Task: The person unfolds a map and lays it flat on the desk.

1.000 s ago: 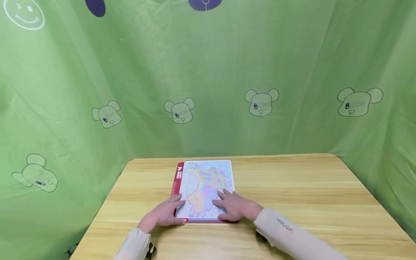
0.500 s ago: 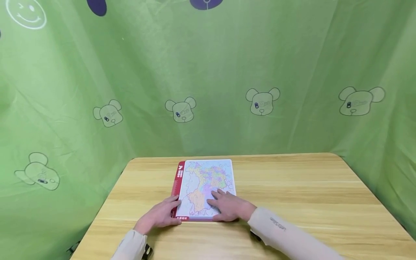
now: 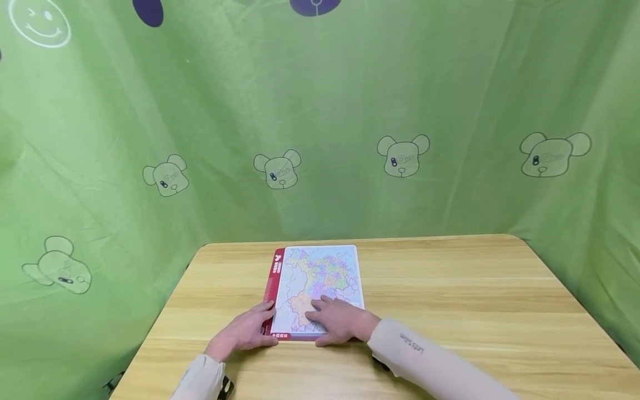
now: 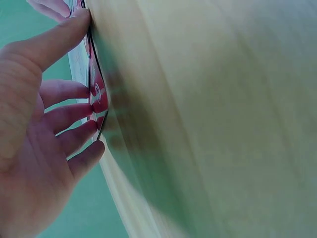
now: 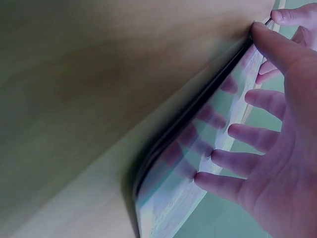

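A flat rectangular board printed with a pastel-coloured map (image 3: 325, 272) lies on the table, with a red strip (image 3: 272, 283) showing along its left side. At its near left corner is my left hand (image 3: 244, 331), fingers against the red edge and thumb along the front edge. My right hand (image 3: 341, 320) rests on the lower right part of the map, its fingers spread and fairly straight. In the right wrist view, those fingertips touch the glossy surface (image 5: 173, 198), while the thumb is at the dark near edge.
The wooden table (image 3: 450, 289) extends to both sides and in front of the board. A green curtain (image 3: 330, 200) with bear-head prints hangs behind the table and along its sides. A dark object shows under each sleeve.
My right hand has slid left across the map. My left hand has shifted slightly left, staying at the near left corner. The board looks nearly still.
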Available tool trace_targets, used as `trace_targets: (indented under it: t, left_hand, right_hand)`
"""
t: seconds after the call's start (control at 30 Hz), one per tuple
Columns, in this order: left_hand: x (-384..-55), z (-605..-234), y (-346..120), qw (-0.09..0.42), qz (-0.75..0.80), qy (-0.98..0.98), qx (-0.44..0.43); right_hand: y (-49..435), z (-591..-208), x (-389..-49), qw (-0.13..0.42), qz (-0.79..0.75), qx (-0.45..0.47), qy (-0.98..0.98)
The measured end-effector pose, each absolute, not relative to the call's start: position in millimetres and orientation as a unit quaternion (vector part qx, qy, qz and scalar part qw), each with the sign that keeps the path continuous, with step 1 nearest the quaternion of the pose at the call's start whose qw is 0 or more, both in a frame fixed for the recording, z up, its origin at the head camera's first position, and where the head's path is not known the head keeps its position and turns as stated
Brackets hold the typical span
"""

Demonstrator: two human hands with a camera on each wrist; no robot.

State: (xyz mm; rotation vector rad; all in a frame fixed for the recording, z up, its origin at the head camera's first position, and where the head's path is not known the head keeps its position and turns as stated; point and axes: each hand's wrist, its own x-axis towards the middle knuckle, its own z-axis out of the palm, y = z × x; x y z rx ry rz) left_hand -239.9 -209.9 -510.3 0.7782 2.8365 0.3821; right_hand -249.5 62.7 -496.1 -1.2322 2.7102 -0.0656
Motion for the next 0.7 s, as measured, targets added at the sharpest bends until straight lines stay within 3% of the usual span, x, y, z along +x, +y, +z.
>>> trace_targets:
  t: [0.7]
  left_hand:
    - [-248.3,-512.2,-218.0,0.107,0.141,0.945,0.274]
  right_hand:
    - [59.6,-494.8,-250.6,0.051,0.002,-0.450,0.892]
